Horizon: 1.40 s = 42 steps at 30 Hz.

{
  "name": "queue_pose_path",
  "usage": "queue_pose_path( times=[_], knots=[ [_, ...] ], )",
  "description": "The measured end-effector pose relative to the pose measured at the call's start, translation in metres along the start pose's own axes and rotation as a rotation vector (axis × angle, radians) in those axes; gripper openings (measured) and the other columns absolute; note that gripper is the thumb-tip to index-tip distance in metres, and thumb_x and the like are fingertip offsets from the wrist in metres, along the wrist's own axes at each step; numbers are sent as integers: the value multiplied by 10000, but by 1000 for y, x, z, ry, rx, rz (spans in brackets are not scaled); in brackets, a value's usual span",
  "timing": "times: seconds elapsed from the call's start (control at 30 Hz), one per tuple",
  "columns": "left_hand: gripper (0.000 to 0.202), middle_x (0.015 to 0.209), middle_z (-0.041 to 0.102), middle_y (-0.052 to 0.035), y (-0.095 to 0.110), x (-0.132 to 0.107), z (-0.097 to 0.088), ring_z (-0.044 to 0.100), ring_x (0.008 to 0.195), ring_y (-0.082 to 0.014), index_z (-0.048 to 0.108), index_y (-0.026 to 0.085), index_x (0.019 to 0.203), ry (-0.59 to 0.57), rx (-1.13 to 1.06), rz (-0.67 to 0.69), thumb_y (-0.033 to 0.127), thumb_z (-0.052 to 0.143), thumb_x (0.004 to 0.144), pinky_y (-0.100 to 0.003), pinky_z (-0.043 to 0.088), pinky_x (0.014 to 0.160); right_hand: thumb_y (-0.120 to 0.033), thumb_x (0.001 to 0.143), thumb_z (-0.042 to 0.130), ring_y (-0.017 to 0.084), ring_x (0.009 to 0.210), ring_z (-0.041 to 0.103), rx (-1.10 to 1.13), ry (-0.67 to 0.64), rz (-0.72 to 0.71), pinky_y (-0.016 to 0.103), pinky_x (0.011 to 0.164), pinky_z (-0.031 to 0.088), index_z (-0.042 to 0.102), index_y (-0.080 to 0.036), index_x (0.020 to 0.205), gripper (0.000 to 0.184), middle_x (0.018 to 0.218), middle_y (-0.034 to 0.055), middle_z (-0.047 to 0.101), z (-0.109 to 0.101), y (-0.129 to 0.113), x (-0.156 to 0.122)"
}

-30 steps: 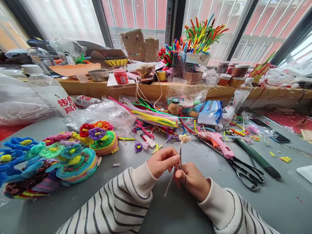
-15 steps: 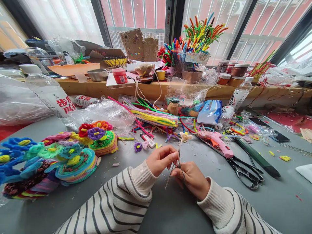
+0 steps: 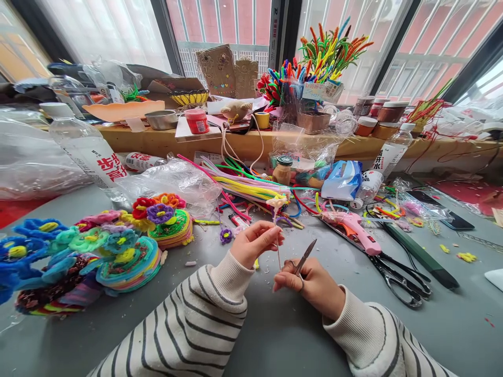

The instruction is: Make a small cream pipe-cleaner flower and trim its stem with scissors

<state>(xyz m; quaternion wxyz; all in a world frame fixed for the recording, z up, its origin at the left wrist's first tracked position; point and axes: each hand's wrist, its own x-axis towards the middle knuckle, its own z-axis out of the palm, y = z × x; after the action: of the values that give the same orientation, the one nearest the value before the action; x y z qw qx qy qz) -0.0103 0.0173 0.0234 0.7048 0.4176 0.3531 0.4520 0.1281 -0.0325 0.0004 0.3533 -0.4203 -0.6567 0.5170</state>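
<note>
My left hand (image 3: 253, 244) pinches the thin stem of a small cream pipe-cleaner flower (image 3: 276, 202) and holds it upright above the grey table (image 3: 275, 335). My right hand (image 3: 314, 285) grips small silver scissors (image 3: 302, 258), blades pointing up and to the right, just right of the stem and apart from it. Both arms wear striped cream sleeves.
Finished pipe-cleaner flower coasters (image 3: 129, 251) lie at the left. A bundle of coloured pipe cleaners (image 3: 243, 186), a pink glue gun (image 3: 353, 228) and large black scissors (image 3: 401, 277) lie beyond my hands. Water bottles (image 3: 90, 154), jars and plastic bags crowd the wooden sill (image 3: 236, 141).
The flower stem has been lifted upright and is now shorter. My right hand has drawn the scissors away from the stem to the right.
</note>
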Motion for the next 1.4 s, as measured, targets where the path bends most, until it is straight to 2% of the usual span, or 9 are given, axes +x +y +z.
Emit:
queue_pose_path(
  times=[0.13, 0.2, 0.33, 0.47, 0.57, 0.67, 0.83, 1.17, 1.4],
  knots=[
    [310, 550, 587, 14, 1, 3, -2, 526, 498, -70, 575, 131, 633, 59, -116, -50, 349, 724, 470, -210, 417, 521, -428, 715, 558, 112, 566, 517, 13, -27, 10, 212, 553, 388, 688, -156, 635, 312, 603, 23, 627, 0, 1, 0],
    [308, 538, 576, 20, 0, 5, -3, 514, 481, -59, 583, 129, 632, 58, -140, -72, 334, 732, 458, -197, 404, 497, -446, 707, 556, 128, 603, 540, 60, 14, 4, 226, 589, 400, 689, -159, 634, 325, 627, 30, 641, -1, 2, 1],
    [302, 515, 565, 28, -4, 4, -2, 487, 448, -39, 585, 123, 628, -28, -84, -131, 321, 737, 459, -171, 369, 462, -437, 654, 610, 122, 583, 509, 199, 286, 50, 231, 559, 383, 693, -162, 683, 289, 619, 15, 621, -6, 3, 4],
    [290, 533, 588, 11, -6, 1, 1, 500, 452, -47, 582, 116, 616, -172, 17, -256, 320, 730, 475, -184, 370, 476, -445, 582, 663, 50, 395, 242, 382, 473, 195, 207, 394, 186, 685, -134, 778, 369, 395, -60, 380, -8, 3, 6],
    [273, 532, 594, 2, -9, 0, 0, 522, 475, -67, 586, 114, 614, -216, 86, -298, 327, 715, 503, -200, 375, 490, -434, 567, 678, 37, 411, 158, 492, 432, 226, 214, 408, 105, 674, -117, 784, 384, 411, -69, 317, -9, 2, 6],
    [271, 525, 596, -1, -12, 0, -2, 529, 489, -76, 592, 114, 604, -238, 130, -306, 335, 712, 503, -216, 389, 515, -420, 585, 672, 35, 422, 153, 540, 381, 221, 221, 421, 94, 668, -119, 753, 344, 448, -59, 344, -8, 1, 6],
    [281, 512, 601, 4, -14, 1, -4, 491, 430, -49, 601, 119, 594, -272, 191, -369, 357, 708, 492, -215, 396, 511, -396, 565, 691, 39, 414, 150, 581, 407, 259, 231, 428, 78, 646, -125, 665, 292, 410, -71, 309, -8, 2, 6],
    [291, 495, 600, 1, -13, 0, -2, 514, 454, -64, 590, 118, 551, -293, 303, -383, 369, 712, 465, -201, 372, 477, -349, 603, 683, 41, 419, 134, 668, 663, 172, 235, 434, 73, 640, -124, 781, 290, 428, -92, 205, -10, 3, 7],
    [262, 519, 606, 0, -12, 1, -3, 496, 449, -48, 593, 117, 565, -291, 290, -358, 350, 697, 509, -198, 369, 494, -382, 593, 682, 37, 417, 159, 613, 480, 244, 231, 442, 82, 635, -95, 747, 329, 431, -86, 235, -8, 2, 6]
  ],
)
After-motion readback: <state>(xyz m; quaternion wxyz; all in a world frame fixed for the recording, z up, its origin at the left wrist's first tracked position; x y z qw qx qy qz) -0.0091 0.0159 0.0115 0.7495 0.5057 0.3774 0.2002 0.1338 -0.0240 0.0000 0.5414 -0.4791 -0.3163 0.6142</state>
